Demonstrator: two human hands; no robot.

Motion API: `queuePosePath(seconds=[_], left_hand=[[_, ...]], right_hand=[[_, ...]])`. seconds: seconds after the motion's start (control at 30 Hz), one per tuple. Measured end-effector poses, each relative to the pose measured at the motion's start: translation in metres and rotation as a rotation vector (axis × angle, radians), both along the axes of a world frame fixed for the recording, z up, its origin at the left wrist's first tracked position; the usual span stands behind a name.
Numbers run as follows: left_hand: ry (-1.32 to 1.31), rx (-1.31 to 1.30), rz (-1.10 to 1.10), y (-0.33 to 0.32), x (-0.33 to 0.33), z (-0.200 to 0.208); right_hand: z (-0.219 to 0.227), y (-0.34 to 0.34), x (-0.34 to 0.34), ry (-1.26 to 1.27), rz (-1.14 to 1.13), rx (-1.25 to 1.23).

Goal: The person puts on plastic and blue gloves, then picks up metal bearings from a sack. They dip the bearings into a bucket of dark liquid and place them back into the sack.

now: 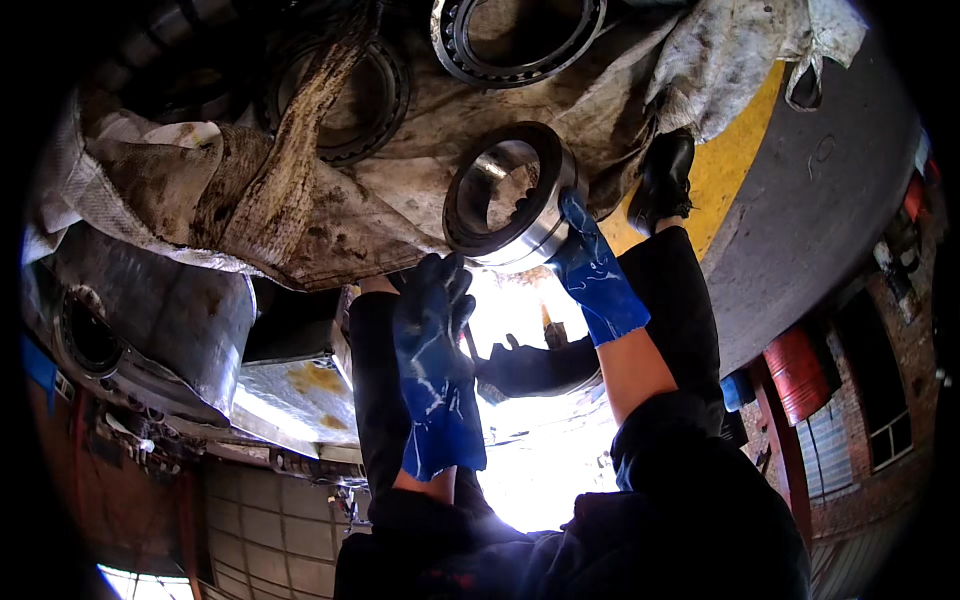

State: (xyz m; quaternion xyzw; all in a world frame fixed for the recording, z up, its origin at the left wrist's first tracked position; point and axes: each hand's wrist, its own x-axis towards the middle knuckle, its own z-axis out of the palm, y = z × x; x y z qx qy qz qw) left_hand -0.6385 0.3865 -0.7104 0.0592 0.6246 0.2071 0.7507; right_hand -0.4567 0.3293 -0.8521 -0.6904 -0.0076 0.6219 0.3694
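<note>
Left hand [436,350], blue rubber glove, hung lower centre, fingers loosely together, empty. Right hand [592,268], same glove, fingers clamped on polished steel bearing ring [505,195] at frame centre. Beyond: greasy, stained cloth [300,200]; two ribbed bearings [345,95] along top.

top bearing ring [518,40] cut off, right hand [590,265] fingertips hidden

A steel bearing ring [508,198] is gripped at its right rim by the right hand [592,268], resting on a cloth-covered surface [330,215]. The left hand [435,345] is held below-left of it. Two roller bearings [345,95] [518,38] are laid beyond the hands, a boot [663,180] right.
</note>
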Motion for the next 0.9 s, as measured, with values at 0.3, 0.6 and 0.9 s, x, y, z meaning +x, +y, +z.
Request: queuePosePath(seconds=[0.3, 0.6, 0.9], left_hand=[[0.040, -0.018, 0.063, 0.015, 0.023, 0.021], [0.069, 0.087, 0.318, 0.051, -0.001, 0.037], [-0.334, 0.202, 0.899, 0.078, -0.068, 0.036]], right_hand=[[0.014, 0.024, 0.007, 0.177, -0.044, -0.057], [0.093, 0.062, 0.018, 0.198, 0.128, -0.138], [0.300, 0.135, -0.003, 0.029, 0.599, -0.326]])
